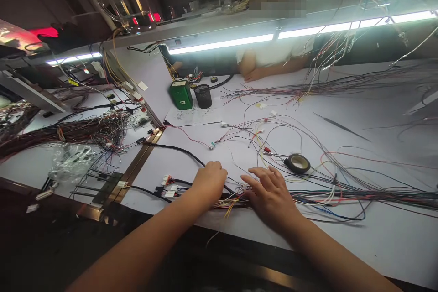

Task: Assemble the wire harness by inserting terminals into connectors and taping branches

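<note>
My left hand (210,182) is closed over a bundle of wires near the table's front edge, its fingertips turned down and mostly hidden. Close to its right, my right hand (272,196) lies over the same wire bundle (383,197) with its fingers bent and spread apart. The bundle runs off to the right in black, red, white and blue strands. Short yellow wires (231,207) poke out below, between the hands. White connectors (170,190) on black-sleeved branches lie left of my left hand. A roll of black tape (288,163) rests beyond my right hand.
A green box (182,96) and a black mesh cup (204,98) stand near an upright white panel (145,70). Tied wires (78,130) and a clear plastic bag (70,162) lie left. Across the table, a person's forearm (270,71) rests beneath a light tube (226,44).
</note>
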`<state>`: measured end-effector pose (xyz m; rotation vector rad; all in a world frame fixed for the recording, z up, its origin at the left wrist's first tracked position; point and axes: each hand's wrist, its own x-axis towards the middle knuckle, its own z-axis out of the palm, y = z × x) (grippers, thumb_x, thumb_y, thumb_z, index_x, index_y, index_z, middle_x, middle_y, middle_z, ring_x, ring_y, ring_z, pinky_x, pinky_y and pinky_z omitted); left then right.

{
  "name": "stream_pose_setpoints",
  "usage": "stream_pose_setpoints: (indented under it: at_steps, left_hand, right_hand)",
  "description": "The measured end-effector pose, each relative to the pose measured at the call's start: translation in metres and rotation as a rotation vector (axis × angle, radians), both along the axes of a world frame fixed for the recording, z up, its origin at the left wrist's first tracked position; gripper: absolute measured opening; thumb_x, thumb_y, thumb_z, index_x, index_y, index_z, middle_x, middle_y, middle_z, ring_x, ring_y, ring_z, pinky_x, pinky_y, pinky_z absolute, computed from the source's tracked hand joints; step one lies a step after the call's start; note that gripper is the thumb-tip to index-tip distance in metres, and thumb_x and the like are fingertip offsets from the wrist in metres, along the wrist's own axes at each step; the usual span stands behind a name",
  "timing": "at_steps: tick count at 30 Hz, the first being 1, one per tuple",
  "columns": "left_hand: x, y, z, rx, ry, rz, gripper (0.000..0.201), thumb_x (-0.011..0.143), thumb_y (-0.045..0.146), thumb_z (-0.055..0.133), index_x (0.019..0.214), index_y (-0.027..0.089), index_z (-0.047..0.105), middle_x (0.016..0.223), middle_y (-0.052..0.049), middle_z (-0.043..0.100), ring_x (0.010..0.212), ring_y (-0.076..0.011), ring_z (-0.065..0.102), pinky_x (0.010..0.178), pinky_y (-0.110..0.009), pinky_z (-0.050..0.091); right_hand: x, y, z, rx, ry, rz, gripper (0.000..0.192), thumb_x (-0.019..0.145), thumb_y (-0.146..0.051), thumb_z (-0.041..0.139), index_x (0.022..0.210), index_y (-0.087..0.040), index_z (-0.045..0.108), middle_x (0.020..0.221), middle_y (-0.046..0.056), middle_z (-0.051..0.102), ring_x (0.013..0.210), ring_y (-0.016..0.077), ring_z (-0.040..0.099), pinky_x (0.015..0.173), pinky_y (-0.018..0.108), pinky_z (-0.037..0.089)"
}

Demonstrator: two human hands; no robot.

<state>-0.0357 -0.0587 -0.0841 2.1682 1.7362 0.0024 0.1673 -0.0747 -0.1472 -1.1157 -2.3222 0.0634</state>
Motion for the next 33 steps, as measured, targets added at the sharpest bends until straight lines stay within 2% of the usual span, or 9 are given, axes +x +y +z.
stream_pose_setpoints:
  at_steps: [2,6,13,17,19,22,24,28,33]
  left_hand:
    - [-0.019,0.008,0.004,0.038,0.083,0.044,0.031,0.071,-0.001,0.045,0.087,0.013,0.068,0.100,-0.018,0.060,0.098,-0.0306,0.054,0.085,-0.043,0.041]
    - [-0.064,0.026,0.006,0.063,0.058,0.121,0.031,0.078,0.001,0.040,0.088,0.013,0.067,0.100,-0.018,0.059,0.103,-0.0313,0.053,0.094,-0.046,0.034]
    - [-0.111,0.028,0.002,-0.002,-0.166,0.156,0.029,0.088,0.028,0.039,0.096,0.021,0.066,0.100,-0.007,0.067,0.094,-0.0232,0.060,0.085,-0.031,0.043]
    - [-0.111,0.018,0.011,0.024,-0.321,0.234,0.033,0.088,0.038,0.042,0.106,0.021,0.064,0.098,-0.006,0.068,0.096,-0.0231,0.060,0.088,-0.034,0.043]
    - [-0.105,0.015,0.015,0.014,-0.599,0.330,0.037,0.086,0.042,0.049,0.114,0.020,0.060,0.094,-0.006,0.067,0.091,-0.0213,0.061,0.088,-0.036,0.044]
    - [-0.093,0.015,0.016,-0.065,-1.133,0.487,0.040,0.076,0.037,0.067,0.110,0.016,0.061,0.092,-0.005,0.065,0.085,-0.0172,0.062,0.091,-0.037,0.045]
    - [-0.086,0.018,0.013,-0.132,-1.295,0.525,0.038,0.071,0.032,0.073,0.104,0.015,0.063,0.092,-0.004,0.064,0.084,-0.0149,0.062,0.093,-0.036,0.044]
    - [-0.081,0.025,0.006,-0.170,-1.261,0.513,0.036,0.067,0.028,0.076,0.098,0.014,0.065,0.090,-0.004,0.065,0.083,-0.0142,0.060,0.091,-0.035,0.044]
    - [-0.081,0.033,0.005,-0.088,-1.046,0.444,0.034,0.073,0.036,0.068,0.099,0.016,0.064,0.093,-0.005,0.064,0.081,-0.0146,0.058,0.084,-0.033,0.046]
  right_hand:
    - [0.002,0.001,-0.003,-0.039,0.016,-0.041,0.034,0.088,-0.027,0.054,0.122,-0.026,0.055,0.128,0.009,0.053,0.118,0.0259,0.045,0.103,0.049,0.028]
    - [0.001,0.004,-0.006,-0.096,0.000,-0.003,0.036,0.089,-0.029,0.052,0.125,-0.024,0.054,0.128,0.009,0.054,0.118,0.0251,0.046,0.102,0.046,0.033]
    - [0.001,0.003,-0.002,-0.125,-0.039,0.013,0.028,0.092,-0.029,0.048,0.115,-0.024,0.062,0.106,0.007,0.064,0.096,0.0214,0.057,0.086,0.038,0.039]
    - [-0.001,0.003,0.000,-0.076,-0.026,0.020,0.023,0.091,-0.023,0.048,0.105,-0.025,0.066,0.096,0.006,0.066,0.089,0.0205,0.057,0.087,0.040,0.036]
    - [-0.005,0.005,0.002,-0.076,0.028,0.087,0.024,0.090,-0.016,0.046,0.103,-0.023,0.066,0.098,0.007,0.066,0.092,0.0206,0.056,0.089,0.040,0.036]
    - [-0.020,0.009,0.012,-0.183,0.058,0.201,0.024,0.090,-0.016,0.044,0.106,-0.020,0.062,0.093,0.007,0.066,0.087,0.0194,0.056,0.080,0.034,0.042]
    - [-0.035,0.010,0.022,-0.244,-0.006,0.227,0.020,0.091,-0.022,0.046,0.102,-0.020,0.063,0.084,0.005,0.065,0.081,0.0190,0.056,0.073,0.032,0.042]
    - [-0.069,0.010,0.041,-0.172,-0.179,0.175,0.015,0.089,-0.018,0.048,0.085,-0.022,0.062,0.075,0.003,0.062,0.073,0.0180,0.054,0.061,0.029,0.036]
    - [-0.105,0.018,0.045,-0.135,-0.270,0.108,0.021,0.083,-0.012,0.054,0.101,-0.020,0.059,0.085,0.006,0.063,0.075,0.0195,0.056,0.055,0.028,0.035]
